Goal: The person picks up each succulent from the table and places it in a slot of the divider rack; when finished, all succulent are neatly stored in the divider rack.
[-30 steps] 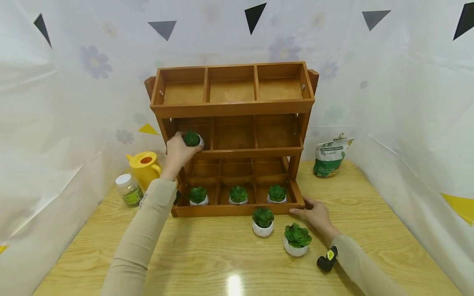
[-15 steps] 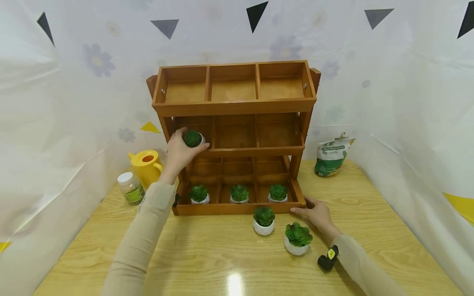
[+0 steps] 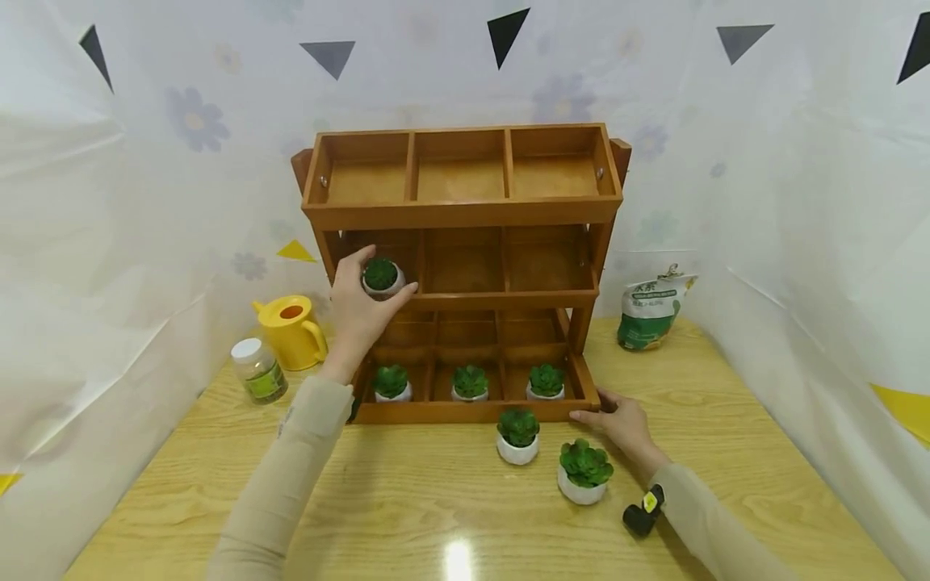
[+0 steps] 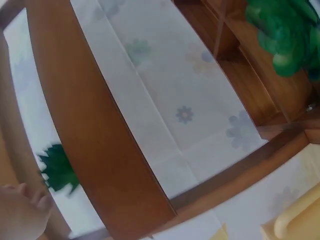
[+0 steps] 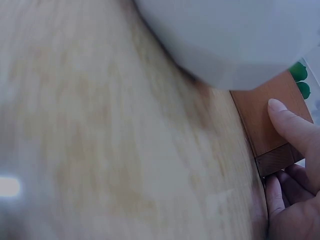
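A wooden three-tier plant stand (image 3: 465, 214) rises at the back of the table. In its middle tier's left compartment is a small potted succulent (image 3: 381, 276) in a white pot. My left hand (image 3: 358, 311) is at that pot, thumb and fingers spread around it; in the left wrist view the fingers (image 4: 42, 202) look apart from the leaves. My right hand (image 3: 620, 424) grips the lowest tier's front right corner (image 5: 275, 157), thumb on the front board and fingers round the side. Potted succulents stand in the bottom tier: left (image 3: 392, 383), middle (image 3: 470, 383), right (image 3: 545, 382).
Two more potted succulents, one nearer the stand (image 3: 517, 436) and one nearer me (image 3: 584, 472), stand on the table (image 3: 407, 500). At left are a yellow watering can (image 3: 291, 331) and a white-lidded jar (image 3: 259, 371). A green-and-white bag (image 3: 651, 311) stands at right.
My left thumb and fingers have spread wider and drawn back slightly from the pot, so more of it shows. The pot stays in the middle-left compartment. My right hand has not moved.
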{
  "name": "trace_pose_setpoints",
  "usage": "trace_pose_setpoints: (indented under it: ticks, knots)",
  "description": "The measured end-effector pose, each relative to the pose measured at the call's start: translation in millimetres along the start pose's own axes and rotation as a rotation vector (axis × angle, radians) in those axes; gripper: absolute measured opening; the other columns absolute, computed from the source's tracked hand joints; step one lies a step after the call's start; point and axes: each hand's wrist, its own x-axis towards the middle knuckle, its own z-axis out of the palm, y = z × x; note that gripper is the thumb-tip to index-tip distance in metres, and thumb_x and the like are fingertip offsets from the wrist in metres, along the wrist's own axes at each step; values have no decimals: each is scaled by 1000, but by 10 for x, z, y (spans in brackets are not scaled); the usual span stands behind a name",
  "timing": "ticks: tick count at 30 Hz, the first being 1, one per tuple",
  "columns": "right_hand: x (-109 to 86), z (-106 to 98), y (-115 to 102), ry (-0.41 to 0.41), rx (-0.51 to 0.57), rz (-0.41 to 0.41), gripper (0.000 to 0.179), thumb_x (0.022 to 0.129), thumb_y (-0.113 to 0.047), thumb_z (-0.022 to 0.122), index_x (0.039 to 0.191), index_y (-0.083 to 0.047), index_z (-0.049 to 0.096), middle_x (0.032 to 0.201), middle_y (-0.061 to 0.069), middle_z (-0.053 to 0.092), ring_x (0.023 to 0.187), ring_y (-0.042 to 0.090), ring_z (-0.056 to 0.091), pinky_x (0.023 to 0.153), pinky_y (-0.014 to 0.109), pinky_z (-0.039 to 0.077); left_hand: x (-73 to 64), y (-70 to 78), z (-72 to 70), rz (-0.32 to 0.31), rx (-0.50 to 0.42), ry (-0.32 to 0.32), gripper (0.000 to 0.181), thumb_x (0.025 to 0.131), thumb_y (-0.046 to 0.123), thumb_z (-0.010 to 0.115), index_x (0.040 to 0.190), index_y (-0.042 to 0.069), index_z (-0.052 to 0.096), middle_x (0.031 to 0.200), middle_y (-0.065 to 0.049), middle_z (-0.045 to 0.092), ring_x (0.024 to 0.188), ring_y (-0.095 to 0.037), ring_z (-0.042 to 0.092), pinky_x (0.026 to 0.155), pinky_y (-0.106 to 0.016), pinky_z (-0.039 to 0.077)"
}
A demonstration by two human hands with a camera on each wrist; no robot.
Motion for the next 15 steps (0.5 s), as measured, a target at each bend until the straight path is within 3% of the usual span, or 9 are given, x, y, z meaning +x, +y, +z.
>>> trace_pose_setpoints:
  ticks: [4,7,11,15]
  knots:
    - [5,-5,1,-2,-2,9,98,75,-55,75,148,-3,34,148,23,37,138,41,32,111,52,30,-120,97,78,201,-71,63,67,69,21,87,125,-1,56,121,-17,60,114,-30,56,98,-43,46]
    - [11,-5,7,-4,5,14,99,75,-55,76,148,-3,34,148,23,37,138,41,32,111,53,30,-244,199,155,310,-137,49,65,66,15,88,121,-3,58,117,-19,61,109,-32,58,95,-43,48]
    - [19,-2,17,-7,10,17,99,74,-55,76,148,-4,34,149,23,37,139,41,31,111,53,30,-441,338,257,343,-186,-44,67,65,17,89,121,-2,58,116,-18,62,107,-30,58,94,-43,48]
    - [19,1,17,-9,5,20,99,75,-56,75,148,-4,33,149,23,36,138,41,31,111,53,31,-643,436,363,298,-225,-154,69,64,18,90,123,1,58,117,-17,62,109,-27,58,94,-45,48]
